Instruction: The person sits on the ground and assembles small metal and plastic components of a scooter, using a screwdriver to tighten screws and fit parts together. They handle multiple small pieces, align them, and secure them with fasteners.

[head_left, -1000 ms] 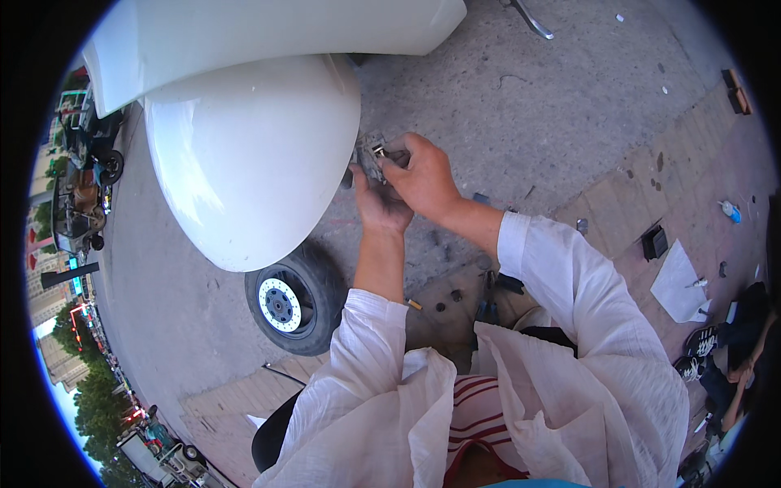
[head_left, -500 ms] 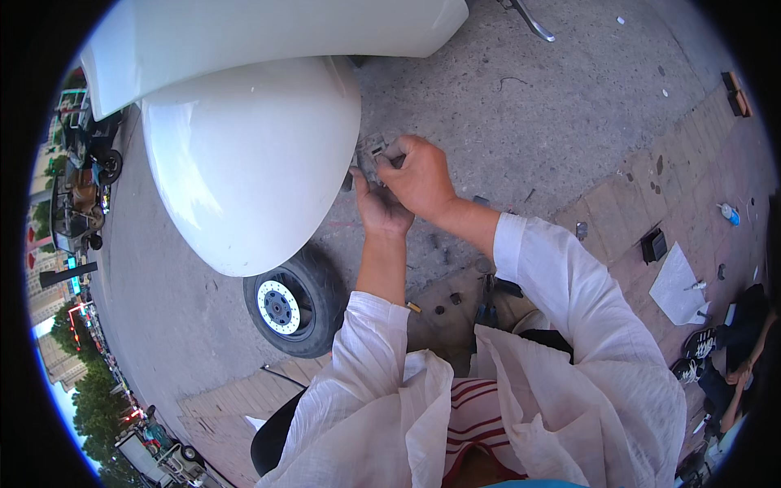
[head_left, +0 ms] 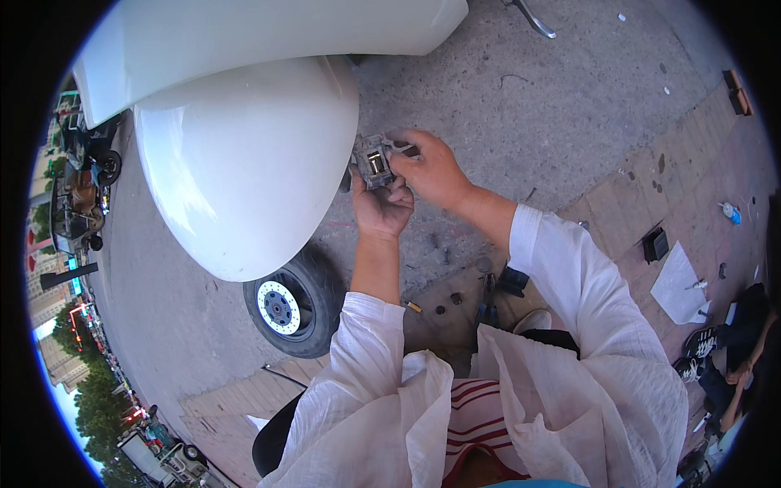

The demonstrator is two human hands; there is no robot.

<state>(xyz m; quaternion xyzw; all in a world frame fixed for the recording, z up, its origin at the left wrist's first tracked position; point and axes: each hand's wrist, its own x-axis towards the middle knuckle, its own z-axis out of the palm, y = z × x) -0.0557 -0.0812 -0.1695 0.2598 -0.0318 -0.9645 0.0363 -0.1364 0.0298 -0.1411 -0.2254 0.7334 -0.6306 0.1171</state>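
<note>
Beside the white fender [head_left: 252, 171] is a grimy grey brake caliper [head_left: 375, 163], its opening facing up and a shiny metal strip showing inside. My left hand [head_left: 381, 213] grips it from below, thumb along its left side and fingers curled under it. From the right, my right hand [head_left: 435, 167] has its fingers closed at the caliper's right edge. Part of the caliper's far side lies behind the fender's edge and my fingers. Below the fender a wheel [head_left: 294, 305] with a white drilled brake disc lies on its side on the ground.
Pliers [head_left: 487, 305] and small dark parts lie near my knees. To the right are a black box [head_left: 654, 244], a white sheet [head_left: 680, 285] with small items on it, and a blue-white can [head_left: 730, 213]. Another person's shoes [head_left: 698, 350] show at the right edge.
My right hand has shifted right and opened up the view of the caliper, whose opening and shiny strip now show. The left hand stays under it, its fingers curled more.
</note>
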